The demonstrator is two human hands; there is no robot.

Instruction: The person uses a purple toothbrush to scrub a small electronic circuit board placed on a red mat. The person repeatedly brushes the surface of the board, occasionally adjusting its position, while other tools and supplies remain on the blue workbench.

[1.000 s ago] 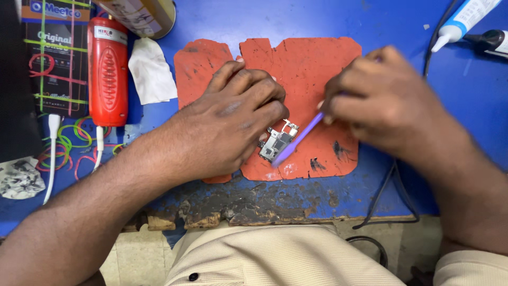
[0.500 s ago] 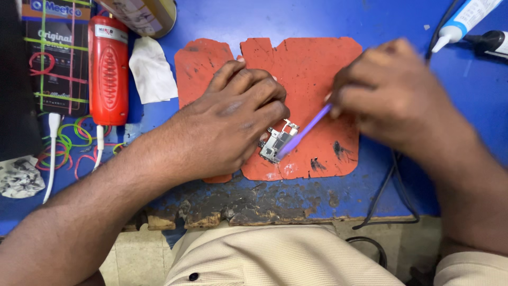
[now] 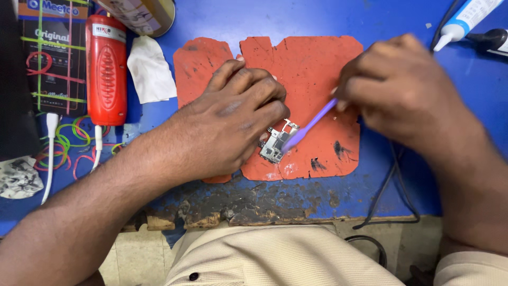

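- At ten o'clock lies a flat dark box (image 3: 50, 53) with a printed label and coloured rubber bands stretched across it; I leave its wording alone.
- Just right of it stands one red plastic tool (image 3: 106, 69), long and ribbed, with a small label strip at its top end.
- At eleven o'clock, a round tin (image 3: 145, 16) with a printed wrap is cut off by the edge.
- At one o'clock, a white tube (image 3: 465, 18) with blue print points its nozzle down-left; a black-capped thing sits just beside it.
- One crumpled white tissue (image 3: 150, 71) lies between the red tool and the mat.
- The bench (image 3: 476, 95) is painted blue, its near edge chipped to dark, bare wood.
- One orange mat (image 3: 307, 69), scuffed and ink-marked, lies in the middle.
- Two white cables (image 3: 50, 153) run down at nine o'clock among loose rubber bands.
- My left hand (image 3: 227, 122) is curled, fingertips pressing the small metal circuit board (image 3: 275, 143) down on the mat's near part.
- My right hand (image 3: 402, 90) is closed in a pinch on one purple stick (image 3: 309, 126), whose tip rests on the board.
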